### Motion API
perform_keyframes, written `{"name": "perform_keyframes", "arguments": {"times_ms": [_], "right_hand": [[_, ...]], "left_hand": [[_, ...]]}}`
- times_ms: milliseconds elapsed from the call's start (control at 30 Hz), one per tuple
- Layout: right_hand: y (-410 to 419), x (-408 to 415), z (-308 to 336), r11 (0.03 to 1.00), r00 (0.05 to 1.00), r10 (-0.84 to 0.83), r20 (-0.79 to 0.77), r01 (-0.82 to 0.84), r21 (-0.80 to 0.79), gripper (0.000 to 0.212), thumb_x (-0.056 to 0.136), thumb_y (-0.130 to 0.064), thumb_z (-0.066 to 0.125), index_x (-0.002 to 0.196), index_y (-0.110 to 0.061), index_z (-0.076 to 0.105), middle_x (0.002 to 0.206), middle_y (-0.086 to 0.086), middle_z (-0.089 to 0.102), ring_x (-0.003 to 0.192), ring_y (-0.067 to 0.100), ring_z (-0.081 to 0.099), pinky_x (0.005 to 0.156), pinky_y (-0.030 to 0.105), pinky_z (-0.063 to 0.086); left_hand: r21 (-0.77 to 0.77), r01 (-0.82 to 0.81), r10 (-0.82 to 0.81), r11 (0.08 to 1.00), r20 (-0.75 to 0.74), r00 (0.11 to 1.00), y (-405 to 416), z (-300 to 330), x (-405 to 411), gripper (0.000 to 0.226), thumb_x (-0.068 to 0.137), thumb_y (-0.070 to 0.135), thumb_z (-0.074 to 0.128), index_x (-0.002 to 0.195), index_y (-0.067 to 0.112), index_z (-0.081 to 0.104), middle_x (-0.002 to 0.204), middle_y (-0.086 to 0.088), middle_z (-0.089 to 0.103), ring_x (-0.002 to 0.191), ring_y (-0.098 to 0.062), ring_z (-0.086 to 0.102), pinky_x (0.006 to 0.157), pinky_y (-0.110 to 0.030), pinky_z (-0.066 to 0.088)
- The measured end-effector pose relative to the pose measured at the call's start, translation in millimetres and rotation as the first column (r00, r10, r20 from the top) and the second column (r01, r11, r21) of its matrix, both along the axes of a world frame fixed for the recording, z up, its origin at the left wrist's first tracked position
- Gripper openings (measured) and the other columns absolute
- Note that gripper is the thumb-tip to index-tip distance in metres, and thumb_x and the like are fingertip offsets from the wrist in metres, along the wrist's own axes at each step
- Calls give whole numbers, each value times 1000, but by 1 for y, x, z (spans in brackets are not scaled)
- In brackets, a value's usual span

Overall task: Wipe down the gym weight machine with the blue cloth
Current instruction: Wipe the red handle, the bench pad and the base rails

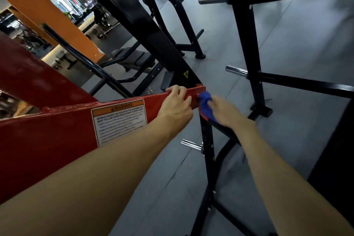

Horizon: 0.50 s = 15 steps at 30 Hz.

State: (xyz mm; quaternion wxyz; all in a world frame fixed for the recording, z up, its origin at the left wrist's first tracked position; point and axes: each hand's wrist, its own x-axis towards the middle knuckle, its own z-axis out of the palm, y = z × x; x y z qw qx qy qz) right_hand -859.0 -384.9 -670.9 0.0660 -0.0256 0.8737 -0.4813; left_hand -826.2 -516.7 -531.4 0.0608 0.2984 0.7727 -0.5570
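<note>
The red beam (57, 130) is glossy painted metal, carrying a smooth printed label (118, 120). The cloth (206, 105) is soft blue fabric, bunched. The black frame (207, 149) is painted metal with a dull sheen; its pegs (190, 143) are bright chrome. The floor (287, 44) looks matt grey rubber.

Left hand (177, 104) and right hand (223, 110) curled, gripping

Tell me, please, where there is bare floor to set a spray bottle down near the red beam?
Bare grey floor lies between the red beam and the black rack upright. Crowded: the beam's end, with the left hand, blue cloth and right hand.
</note>
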Motion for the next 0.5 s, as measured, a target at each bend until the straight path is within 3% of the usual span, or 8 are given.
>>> {"name": "perform_keyframes", "arguments": {"times_ms": [33,100,133,167,200,300,367,500], "right_hand": [[-12,8,-11,935,987,143,77,-161,316,31,106,-27,37,131,-15,51,140,17,50,117,36,55,97,46,46],[-44,27,-37,555,949,227,220,-311,772,42,103,-29,40,143,-17,43,160,24,18,124,43,46,99,50,40],[-55,30,-43,384,949,220,227,-299,874,48,101,-31,43,147,-17,40,161,25,12,122,42,46,95,48,41],[-61,28,-43,327,957,203,205,-264,907,51,100,-32,45,148,-16,38,159,25,15,118,39,48,92,45,43],[-62,19,-43,336,963,205,177,-239,911,51,99,-31,47,147,-17,38,154,24,24,115,36,51,90,43,45],[-56,-9,-42,509,955,252,156,-268,818,38,100,-24,48,138,-21,48,130,14,46,111,28,56,89,38,51],[-56,-13,-44,517,953,267,143,-267,814,35,99,-22,51,134,-23,51,120,11,49,107,27,57,90,39,52],[-48,5,-47,455,947,285,149,-270,849,46,100,-23,48,144,-30,39,125,15,43,107,30,55,87,40,52]], "left_hand": [[-20,11,-12,1000,-19,1000,0,-3,-1,38,93,37,61,125,16,62,124,-16,53,120,-47,42,97,-62,39],[-46,40,-42,998,-49,998,-1,-10,-2,36,94,35,58,123,13,61,121,-18,52,118,-49,41,93,-63,40],[-53,55,-58,997,-59,997,-2,-13,-4,35,95,34,56,122,12,60,120,-19,52,117,-49,41,91,-63,41],[-59,70,-74,996,-63,995,-2,-15,-5,34,96,33,55,121,12,61,118,-19,52,116,-50,41,91,-63,41],[-63,83,-87,995,-60,994,-3,-17,-6,33,96,32,53,121,11,61,117,-19,53,116,-50,41,91,-63,41],[-65,92,-95,994,-45,994,-2,-18,-7,35,96,32,52,122,10,61,117,-19,53,116,-50,42,91,-63,42],[-83,90,-95,992,-51,994,-2,-18,-8,37,94,35,56,122,12,61,116,-18,54,116,-49,42,91,-63,43],[-75,100,-105,992,-63,992,-2,-20,-7,35,94,36,57,123,16,62,115,-15,55,116,-49,41,90,-63,43]]}}
